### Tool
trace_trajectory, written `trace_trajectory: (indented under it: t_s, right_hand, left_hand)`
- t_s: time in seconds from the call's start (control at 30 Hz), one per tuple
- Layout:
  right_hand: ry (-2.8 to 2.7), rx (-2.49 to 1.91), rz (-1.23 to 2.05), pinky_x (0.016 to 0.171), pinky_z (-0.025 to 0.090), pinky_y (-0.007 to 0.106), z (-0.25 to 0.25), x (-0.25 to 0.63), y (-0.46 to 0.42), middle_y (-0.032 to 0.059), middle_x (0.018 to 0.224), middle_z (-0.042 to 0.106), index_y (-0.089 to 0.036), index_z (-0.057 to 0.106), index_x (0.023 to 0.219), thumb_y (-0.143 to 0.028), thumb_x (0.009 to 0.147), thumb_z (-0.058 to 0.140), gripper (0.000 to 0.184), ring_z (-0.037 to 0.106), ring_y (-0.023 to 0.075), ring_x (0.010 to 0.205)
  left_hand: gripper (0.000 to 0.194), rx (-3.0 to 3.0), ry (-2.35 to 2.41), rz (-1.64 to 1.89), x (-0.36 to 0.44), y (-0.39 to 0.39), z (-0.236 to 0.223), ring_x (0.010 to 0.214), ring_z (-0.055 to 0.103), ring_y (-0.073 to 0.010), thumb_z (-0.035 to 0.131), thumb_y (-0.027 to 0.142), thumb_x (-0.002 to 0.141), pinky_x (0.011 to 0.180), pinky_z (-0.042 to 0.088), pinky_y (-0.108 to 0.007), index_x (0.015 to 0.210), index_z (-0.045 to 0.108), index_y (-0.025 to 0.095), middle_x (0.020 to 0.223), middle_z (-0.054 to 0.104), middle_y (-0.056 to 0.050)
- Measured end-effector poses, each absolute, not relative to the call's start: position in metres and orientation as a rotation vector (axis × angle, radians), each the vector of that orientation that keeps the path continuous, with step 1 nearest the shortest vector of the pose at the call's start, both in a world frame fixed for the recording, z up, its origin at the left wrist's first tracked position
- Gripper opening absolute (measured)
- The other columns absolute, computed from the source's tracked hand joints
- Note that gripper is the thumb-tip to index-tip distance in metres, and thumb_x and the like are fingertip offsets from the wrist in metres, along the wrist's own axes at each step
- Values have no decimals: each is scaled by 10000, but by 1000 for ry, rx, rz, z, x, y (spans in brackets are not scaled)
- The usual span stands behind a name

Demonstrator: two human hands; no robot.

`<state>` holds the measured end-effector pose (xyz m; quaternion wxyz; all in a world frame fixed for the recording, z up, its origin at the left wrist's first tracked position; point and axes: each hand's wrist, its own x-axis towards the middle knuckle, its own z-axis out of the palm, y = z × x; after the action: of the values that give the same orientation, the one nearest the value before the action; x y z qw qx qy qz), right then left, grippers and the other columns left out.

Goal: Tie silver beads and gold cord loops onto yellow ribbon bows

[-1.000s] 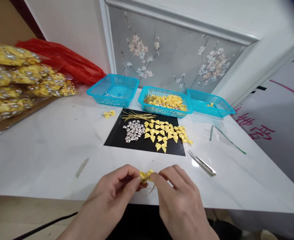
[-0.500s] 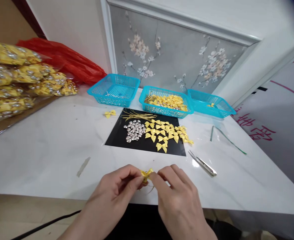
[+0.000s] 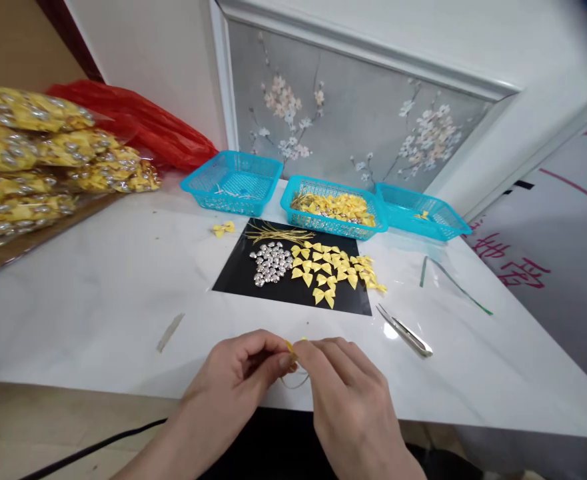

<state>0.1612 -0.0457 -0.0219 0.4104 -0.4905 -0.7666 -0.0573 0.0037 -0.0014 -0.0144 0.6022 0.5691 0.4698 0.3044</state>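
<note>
Near the table's front edge, my left hand [image 3: 247, 373] pinches a small yellow ribbon bow [image 3: 290, 347] between thumb and forefinger. My right hand [image 3: 349, 390] meets it from the other side, its fingertips closed on the same bow and covering most of it. A thin gold tie [image 3: 296, 386] curves down in a loop beneath the fingertips. Beyond the hands, a black mat [image 3: 246, 295] bears silver heart-shaped beads [image 3: 272, 265], yellow bows [image 3: 323, 267] in loose rows and a bundle of gold ties [image 3: 278, 232].
Tweezers [image 3: 404, 331] and a green strip [image 3: 456, 285] lie to the right. Three blue baskets line the back; the middle basket [image 3: 334, 227] holds finished-looking bows. Bagged bows [image 3: 38, 157] and a red plastic bag [image 3: 138, 120] are at left. A greyish strip [image 3: 170, 332] lies nearer.
My right fingers have moved in over the bow, which shows less than before. My hands stay close together in the same place. The view has shifted slightly.
</note>
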Motion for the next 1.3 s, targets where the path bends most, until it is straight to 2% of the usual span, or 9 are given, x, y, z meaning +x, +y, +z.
trace_trajectory:
  t_s: [0.23,0.4,0.53,0.63,0.73,0.9,1.13,1.2,1.3]
  right_hand:
    - [-1917,-1167,-229,644,513,290,-27,156,-46,65,841,746,-101,684,1041,-50,998,450,243,694,187,715]
    - [-1826,-1139,-260,629,511,261,-26,153,-43,49,861,757,-150,703,962,-35,965,517,218,696,162,695]
    - [-1641,-1060,151,715,541,224,-20,156,-46,31,931,737,-206,641,899,-54,969,517,209,679,138,797]
    - [-1515,-1105,590,610,503,158,-22,164,-46,-28,771,655,-235,596,928,-152,1036,446,202,614,83,650]
    - [-1463,-1173,776,550,460,151,-29,173,-43,-53,685,565,-227,563,908,-228,1059,421,207,550,73,571]
    - [-1511,-1229,666,547,423,169,-35,185,-34,-51,684,563,-220,520,834,-219,1052,410,244,521,76,561]
    - [-1570,-1175,578,545,403,170,-38,193,-29,-64,670,523,-228,510,820,-192,1045,416,246,489,75,553]
    - [-1585,-1156,576,547,406,173,-40,192,-28,-63,682,535,-232,516,851,-186,1045,415,223,494,76,558]
    - [-1611,-1137,576,558,413,181,-41,191,-28,-59,696,550,-235,520,876,-172,1041,415,206,508,81,573]
  left_hand:
    - [182,1290,1108,736,4,-1,-14,776,663,-213,711,387,813,741,515,-299,754,764,223,758,759,-10]
    - [182,1244,1058,747,4,0,-14,775,655,-194,700,380,838,747,506,-283,764,753,222,764,745,1]
    - [219,1269,1018,722,3,0,-11,748,623,-181,675,392,862,736,483,-283,756,716,205,722,696,7]
    - [288,1247,1015,686,0,-1,-8,730,600,-170,653,438,879,710,464,-276,715,659,201,704,651,14]
    - [322,1210,989,666,-3,-2,-6,772,605,-172,661,471,879,761,467,-280,706,625,202,722,616,22]
    - [342,1094,943,607,-7,-1,-6,914,637,-197,688,508,870,864,451,-295,730,605,208,787,623,19]
    - [345,993,860,569,-9,1,-5,955,626,-208,678,534,876,951,460,-347,793,648,201,886,644,-7]
    - [343,1002,857,576,-8,1,-5,955,621,-205,675,529,880,924,465,-327,796,649,197,898,657,-16]
    - [362,1034,893,636,-3,1,-6,849,617,-177,746,479,829,805,461,-275,682,563,203,788,648,9]
